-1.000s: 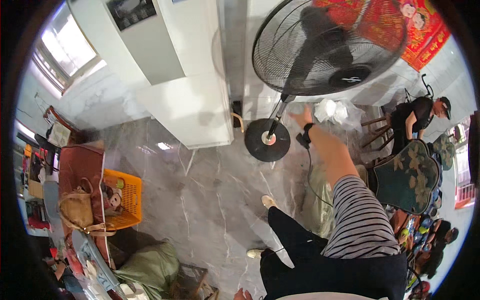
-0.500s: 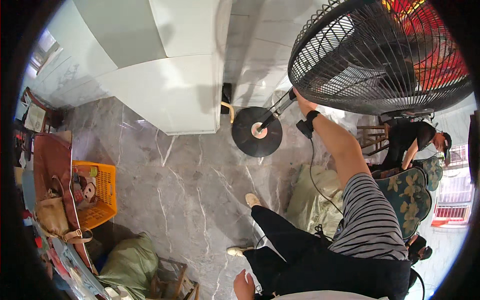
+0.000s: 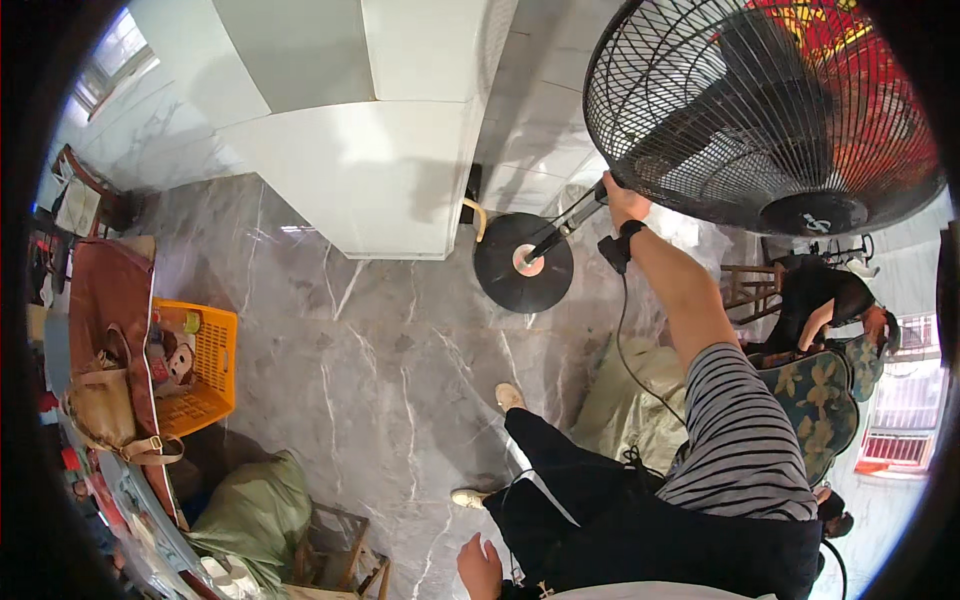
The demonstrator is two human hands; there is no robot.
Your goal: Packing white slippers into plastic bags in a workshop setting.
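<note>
The fan head [image 3: 765, 110] has swung nearer; right hand [image 3: 622, 200] grip holds its pole [image 3: 565, 222], left hand [image 3: 480, 568] loosely open.

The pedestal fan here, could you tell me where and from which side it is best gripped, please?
Grip the slim pole just under the fan's caged head, from the near side, where the right hand already is. The pole leans, and the cage is too broad to hold.

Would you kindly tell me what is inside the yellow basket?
The yellow basket holds a brown stuffed toy and some small colourful items beside it. What lies beneath them cannot be seen, and a brown bag covers its left edge.
</note>
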